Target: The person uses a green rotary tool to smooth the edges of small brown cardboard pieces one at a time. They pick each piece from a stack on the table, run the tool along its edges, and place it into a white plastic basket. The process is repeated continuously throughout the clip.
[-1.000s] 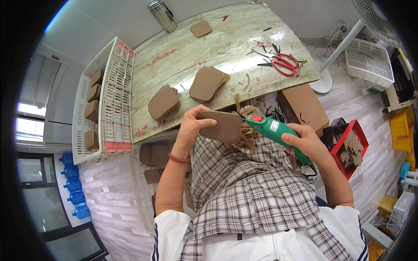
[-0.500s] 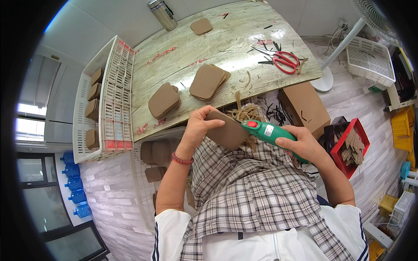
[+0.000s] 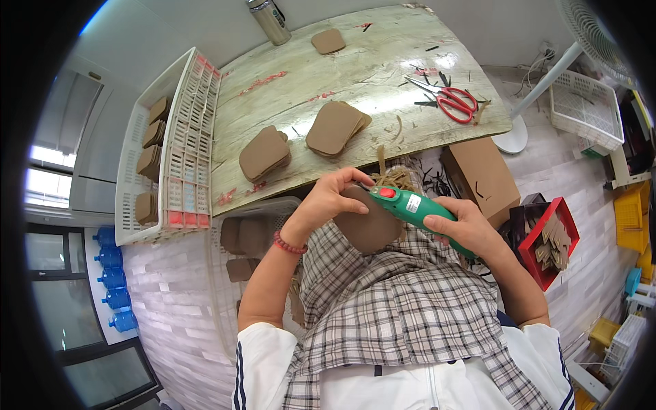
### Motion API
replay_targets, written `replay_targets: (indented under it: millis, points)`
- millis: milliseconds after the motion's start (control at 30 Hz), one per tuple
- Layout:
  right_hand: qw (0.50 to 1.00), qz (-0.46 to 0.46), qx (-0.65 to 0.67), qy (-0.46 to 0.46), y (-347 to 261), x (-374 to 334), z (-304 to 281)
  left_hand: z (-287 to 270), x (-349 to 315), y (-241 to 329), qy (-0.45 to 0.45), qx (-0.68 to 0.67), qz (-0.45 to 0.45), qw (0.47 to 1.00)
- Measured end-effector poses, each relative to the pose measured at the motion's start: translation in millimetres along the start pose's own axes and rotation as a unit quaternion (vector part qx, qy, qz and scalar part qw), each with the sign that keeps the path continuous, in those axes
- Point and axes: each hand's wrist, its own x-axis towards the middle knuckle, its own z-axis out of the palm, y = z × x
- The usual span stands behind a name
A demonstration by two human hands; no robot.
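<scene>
My left hand pinches a flat brown piece with rounded corners, thumb on its face, above my lap. My right hand grips a green handheld electric cutter with a red button. The cutter's head meets the upper edge of the piece, close to my left fingertips; the blade itself is too small to make out. Beyond my hands, two stacks of similar brown pieces, a left stack and a right stack, rest on the worn table. Curled brown trimmings lie behind the cutter.
Red-handled scissors lie among dark scraps at the table's right. A white crate holding brown pieces stands left, a steel flask at the back. On the right are a cardboard box, a red bin and a fan.
The brown piece has turned and dropped slightly in my left hand. The cutter's head has moved a little left, nearer my left fingers. The whole view has shifted slightly.
</scene>
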Motion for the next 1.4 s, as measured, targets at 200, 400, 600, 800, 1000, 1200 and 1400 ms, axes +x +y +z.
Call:
replay_targets:
  millis: [200,400,600,800,1000,1200,1400]
  points:
    - [0.999,-0.011,0.032,0.006,-6.3,14.1,13.1,-22.4,-11.9,4.6,0.053,-0.031,0.011,0.998]
    - [0.996,-0.024,0.065,0.06,8.4,6.2,0.5,-170.0,-29.3,-21.2,0.406,-0.1,0.174,0.892]
    - [0.992,-0.028,0.067,0.108,18.3,2.3,-6.0,-145.2,15.2,-32.4,0.488,0.64,0.131,0.579]
    - [0.99,-0.031,0.068,0.116,23.8,-0.3,-5.1,-70.2,86.1,-38.5,0.367,0.637,0.035,0.677]
    - [0.988,-0.043,0.07,0.13,31.2,-1.5,-3.0,-50.3,92.1,-46.4,0.481,0.524,0.188,0.677]
    - [0.991,-0.048,0.044,0.121,31.6,1.4,-3.3,-40.3,78.9,-41.6,0.416,0.136,0.16,0.885]
    - [0.982,-0.077,0.06,0.164,22.7,2.0,5.4,13.3,66.6,-18.6,0.316,-0.404,0.252,0.821]
